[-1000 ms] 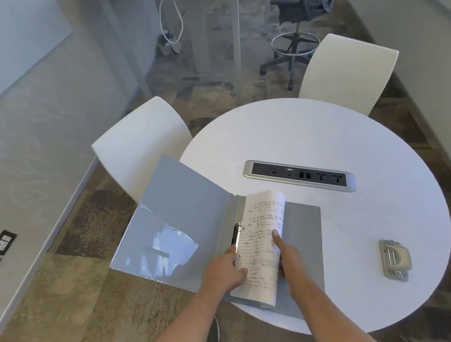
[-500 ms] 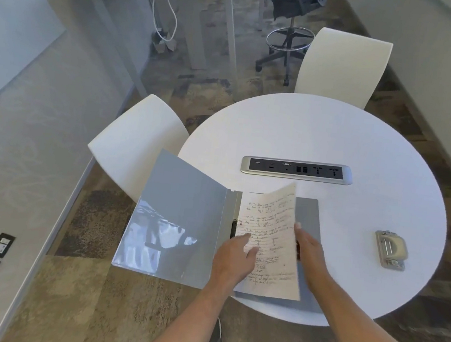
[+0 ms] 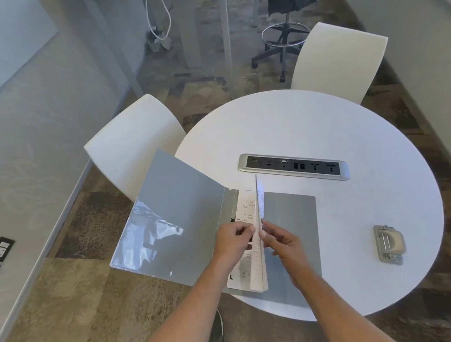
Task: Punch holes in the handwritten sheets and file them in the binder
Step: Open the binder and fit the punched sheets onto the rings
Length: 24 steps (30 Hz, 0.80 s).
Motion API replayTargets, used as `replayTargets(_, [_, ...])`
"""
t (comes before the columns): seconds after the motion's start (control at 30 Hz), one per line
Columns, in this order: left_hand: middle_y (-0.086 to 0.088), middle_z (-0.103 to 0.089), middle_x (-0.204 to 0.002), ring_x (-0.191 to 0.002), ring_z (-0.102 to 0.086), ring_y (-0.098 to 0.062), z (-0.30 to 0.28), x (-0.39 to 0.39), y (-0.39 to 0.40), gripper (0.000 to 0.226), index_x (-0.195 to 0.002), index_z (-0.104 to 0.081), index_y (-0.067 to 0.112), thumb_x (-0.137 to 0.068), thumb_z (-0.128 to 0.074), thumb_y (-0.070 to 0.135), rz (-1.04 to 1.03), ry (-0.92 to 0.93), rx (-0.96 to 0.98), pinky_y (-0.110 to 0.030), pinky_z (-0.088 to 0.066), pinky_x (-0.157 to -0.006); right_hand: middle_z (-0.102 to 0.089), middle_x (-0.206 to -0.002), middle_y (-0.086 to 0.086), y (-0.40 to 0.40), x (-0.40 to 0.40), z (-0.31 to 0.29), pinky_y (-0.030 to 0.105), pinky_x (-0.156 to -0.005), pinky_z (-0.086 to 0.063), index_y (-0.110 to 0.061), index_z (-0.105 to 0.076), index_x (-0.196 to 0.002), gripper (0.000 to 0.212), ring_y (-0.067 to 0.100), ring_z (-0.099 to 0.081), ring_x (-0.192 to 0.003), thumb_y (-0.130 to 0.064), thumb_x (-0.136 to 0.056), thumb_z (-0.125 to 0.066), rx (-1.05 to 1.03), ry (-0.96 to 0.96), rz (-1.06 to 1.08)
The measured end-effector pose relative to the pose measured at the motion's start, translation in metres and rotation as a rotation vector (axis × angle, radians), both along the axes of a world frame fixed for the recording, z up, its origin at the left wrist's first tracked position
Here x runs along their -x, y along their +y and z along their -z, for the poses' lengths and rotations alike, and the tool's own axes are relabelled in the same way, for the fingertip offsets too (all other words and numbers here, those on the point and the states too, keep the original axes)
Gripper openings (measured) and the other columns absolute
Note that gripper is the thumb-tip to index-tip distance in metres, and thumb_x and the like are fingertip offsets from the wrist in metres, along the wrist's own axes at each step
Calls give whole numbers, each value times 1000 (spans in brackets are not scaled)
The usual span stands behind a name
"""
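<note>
Both hands, left (image 3: 235, 237) and right (image 3: 281, 242), pinching the sheets (image 3: 258, 216) upright over the open binder (image 3: 176, 207). Filing step, looks like. Next: lining punched holes onto the rings (image 3: 233, 220).

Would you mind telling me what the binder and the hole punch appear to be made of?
Binder: likely grey plastic-covered board; a glossy clear pocket on its cover reflects light. Hole punch: looks like brushed metal, dull silver-grey sheen, though painted plastic is possible.
</note>
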State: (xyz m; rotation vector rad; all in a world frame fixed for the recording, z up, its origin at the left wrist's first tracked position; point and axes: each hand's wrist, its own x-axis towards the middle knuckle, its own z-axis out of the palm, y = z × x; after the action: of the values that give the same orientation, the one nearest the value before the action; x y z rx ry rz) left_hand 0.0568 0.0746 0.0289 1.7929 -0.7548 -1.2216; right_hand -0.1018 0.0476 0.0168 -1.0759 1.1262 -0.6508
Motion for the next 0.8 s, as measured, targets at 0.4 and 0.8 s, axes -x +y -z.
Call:
replayTargets(0.4, [6, -74, -77, -73, -68, -11, -53, -82, -2, 13, -84, -76, 14, -91, -69, 24, 9, -592, -41, -21, -48, -62, -56, -130, -10, -7, -13, -2, 47, -93, -56, -29, -41, -146, 100, 19, -64, -109, -81, -68, -73, -25, 286, 97])
replayTargets(0.8, [-4, -70, -80, -67, -60, -22, -69, -168, 25, 17, -75, -61, 16, -85, -59, 2, 17, -1093, -315, -30, -46, -58, -68, -83, -3, -8, 9, 7, 22, -55, -38, -21, -66, -92, 10, 9, -56, -67, -18, -94, -57, -65, 671, 140])
